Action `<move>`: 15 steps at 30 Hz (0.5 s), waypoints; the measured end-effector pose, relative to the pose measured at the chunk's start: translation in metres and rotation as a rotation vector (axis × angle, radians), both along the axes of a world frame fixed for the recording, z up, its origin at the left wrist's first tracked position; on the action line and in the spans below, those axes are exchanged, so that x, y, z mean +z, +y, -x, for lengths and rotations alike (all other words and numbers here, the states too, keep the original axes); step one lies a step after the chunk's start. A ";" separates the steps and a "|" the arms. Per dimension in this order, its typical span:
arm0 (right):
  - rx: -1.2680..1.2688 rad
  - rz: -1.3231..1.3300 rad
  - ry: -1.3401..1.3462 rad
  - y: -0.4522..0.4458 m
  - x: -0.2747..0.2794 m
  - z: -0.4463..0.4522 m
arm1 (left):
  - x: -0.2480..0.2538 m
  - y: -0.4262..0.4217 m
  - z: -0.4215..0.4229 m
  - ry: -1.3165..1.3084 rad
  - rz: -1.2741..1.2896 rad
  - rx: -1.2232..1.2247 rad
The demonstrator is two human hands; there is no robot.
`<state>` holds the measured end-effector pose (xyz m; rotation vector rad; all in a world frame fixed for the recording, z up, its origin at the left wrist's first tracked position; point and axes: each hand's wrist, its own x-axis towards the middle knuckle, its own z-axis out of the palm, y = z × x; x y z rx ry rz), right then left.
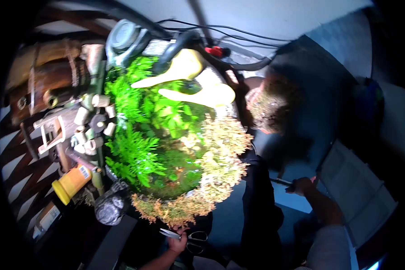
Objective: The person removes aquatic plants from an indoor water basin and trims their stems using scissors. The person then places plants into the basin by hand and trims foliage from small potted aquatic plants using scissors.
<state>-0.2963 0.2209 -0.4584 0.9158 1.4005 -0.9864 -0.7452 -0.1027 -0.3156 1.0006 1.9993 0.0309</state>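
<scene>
My left hand (177,243), at the bottom, is closed around a pair of scissors (197,242) by the middle, blades pointing left and loop handles right. It is just below the brownish moss edge (182,209) of a round planted water basin. My right hand (303,185) is closed on a thin dark item (281,182) pointing left, whose kind I cannot make out. Beneath this hand lies a pale blue sheet-like surface (294,200). Bright green leafy plants (135,153) fill the basin's left side.
Two pale, long-tapered ornaments (184,67) lean over the basin's water. On the left are bamboo pieces (83,114), a yellow container (72,184) and a grey rock-like lump (110,209). A black hose (180,47) and cables cross the back. A grey panel (357,193) stands right.
</scene>
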 end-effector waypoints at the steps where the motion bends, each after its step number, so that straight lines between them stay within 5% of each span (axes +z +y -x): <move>1: 0.015 0.052 0.041 -0.033 -0.028 -0.024 | 0.004 0.006 0.001 0.007 0.049 -0.013; 5: 0.064 0.273 0.169 -0.110 -0.066 -0.017 | 0.007 0.002 0.009 -0.024 0.091 -0.040; 15: -0.076 0.136 0.230 -0.192 -0.114 0.074 | -0.005 -0.003 0.022 0.032 0.061 0.058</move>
